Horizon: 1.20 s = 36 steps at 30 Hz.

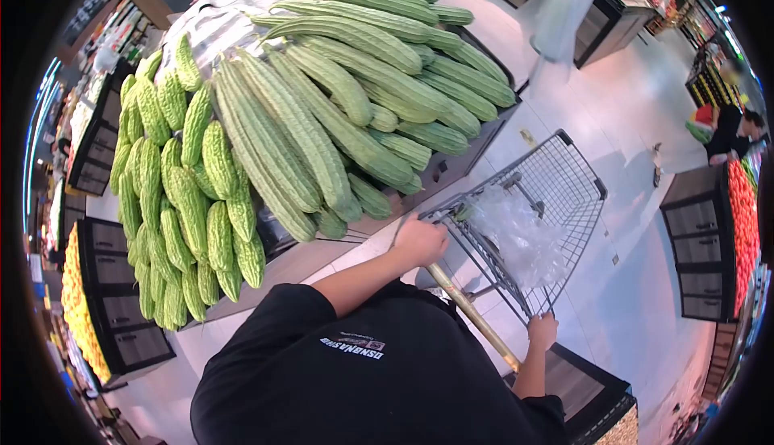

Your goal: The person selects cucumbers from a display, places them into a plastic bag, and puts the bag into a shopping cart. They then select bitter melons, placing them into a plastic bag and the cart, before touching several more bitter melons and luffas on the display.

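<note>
My left hand is closed on the near left corner of the shopping cart, beside the loofah display. My right hand grips the cart's near right corner, its fingers wrapped on the metal frame. Between my arms runs the cart's gold-coloured handle bar. Inside the wire basket lies a crumpled clear plastic bag; a bit of green shows at its left end, but its contents are not clear.
Ridged green loofahs and bumpy bitter melons are heaped on a stand at my left. A plastic bag roll stands ahead. A person is at far right, near a red produce stand. Orange fruit is at left.
</note>
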Tool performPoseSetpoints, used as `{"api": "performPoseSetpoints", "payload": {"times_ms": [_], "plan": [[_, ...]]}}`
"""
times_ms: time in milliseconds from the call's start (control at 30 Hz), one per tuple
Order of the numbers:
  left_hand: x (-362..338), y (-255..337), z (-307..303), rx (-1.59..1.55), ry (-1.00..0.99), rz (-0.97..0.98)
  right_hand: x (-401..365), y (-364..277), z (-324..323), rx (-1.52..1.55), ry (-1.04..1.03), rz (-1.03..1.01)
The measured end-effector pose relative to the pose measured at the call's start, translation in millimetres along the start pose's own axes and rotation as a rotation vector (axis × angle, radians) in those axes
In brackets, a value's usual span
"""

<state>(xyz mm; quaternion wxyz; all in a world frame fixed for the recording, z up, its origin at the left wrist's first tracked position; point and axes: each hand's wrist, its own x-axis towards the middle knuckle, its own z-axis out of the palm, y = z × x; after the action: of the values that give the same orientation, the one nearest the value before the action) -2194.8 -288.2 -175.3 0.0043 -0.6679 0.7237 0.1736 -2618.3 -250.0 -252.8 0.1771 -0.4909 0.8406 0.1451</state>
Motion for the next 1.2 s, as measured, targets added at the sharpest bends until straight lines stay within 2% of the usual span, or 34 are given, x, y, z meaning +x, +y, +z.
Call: {"api": "performPoseSetpoints", "payload": {"times_ms": [133, 233, 267, 300, 333, 400, 433, 500, 667, 733, 767, 833, 900, 967, 1033, 1067, 1133, 1200], "plan": [[-4.3, -3.5, 6.7, -0.037, -0.046, 0.009, -5.0, -1.0, 0.6, -0.013, -0.023, 0.014], [-8.4, -9.2, 9.2, -0.044, 0.001, 0.026, -5.1, -9.2, 4.5, 0.014, -0.007, 0.019], [-11.0, -13.3, 11.8, -0.031, 0.007, -0.01, -11.2, -11.9, 8.6, -0.006, 0.143, -0.064], [-12.3, -15.5, 16.5, -0.069, 0.159, 0.045, -16.6, -11.5, 13.1, -0.025, 0.298, -0.139], [-12.3, -18.9, 18.1, -0.111, 0.314, 0.109, -18.7, -9.0, 19.4, -0.029, 0.3, -0.159], [-14.3, -29.4, 13.3, -0.165, 0.357, 0.152, -17.4, -9.3, 28.7, 0.04, 0.481, -0.317], [-15.5, -32.3, 12.4, -0.218, 0.386, 0.21, -15.2, -11.4, 29.7, 0.03, 0.484, -0.324], [-15.6, -37.3, 11.6, -0.232, 0.409, 0.221, -15.7, -16.5, 30.2, 0.04, 0.235, -0.157], [-18.1, -47.1, 2.7, -0.322, 0.386, 0.285, -22.6, -26.8, 23.9, 0.052, 0.187, -0.102], [-33.1, -44.7, -36.9, -0.703, 0.262, 0.409, -23.1, -33.6, 15.1, 0.147, 0.129, -0.036], [-42.3, -49.1, -63.8, -0.712, 0.269, 0.405, -20.6, -31.7, 16.1, 0.138, 0.134, -0.04], [-62.7, -73.7, -117.4, -0.597, 0.483, 0.421, -7.3, -20.5, 30.7, 0.085, 0.255, -0.093], [-76.4, -110.6, -148.5, -0.556, 0.73, 0.216, -6.1, -23.2, 27.9, 0.064, 0.251, -0.118], [-82.6, -157.3, -154.3, -0.292, 1.045, -0.026, -6.2, -27.2, 23.8, 0.045, 0.249, -0.139], [-95.4, -187.4, -169.3, -0.08, 1.057, -0.448, -6.8, -32.6, 19.5, 0.06, 0.254, -0.083], [-97.0, -201.0, -169.6, -0.082, 1.06, -0.451, -5.8, -35.7, 17.7, 0.058, 0.258, -0.086], [-96.8, -226.1, -157.4, 0.007, 1.039, -0.682, -7.2, -37.8, 16.1, 0.05, 0.238, -0.068], [-95.3, -240.4, -146.5, -0.034, 1.01, -0.715, -4.5, -39.7, 15.4, 0.041, 0.222, -0.073]]}}
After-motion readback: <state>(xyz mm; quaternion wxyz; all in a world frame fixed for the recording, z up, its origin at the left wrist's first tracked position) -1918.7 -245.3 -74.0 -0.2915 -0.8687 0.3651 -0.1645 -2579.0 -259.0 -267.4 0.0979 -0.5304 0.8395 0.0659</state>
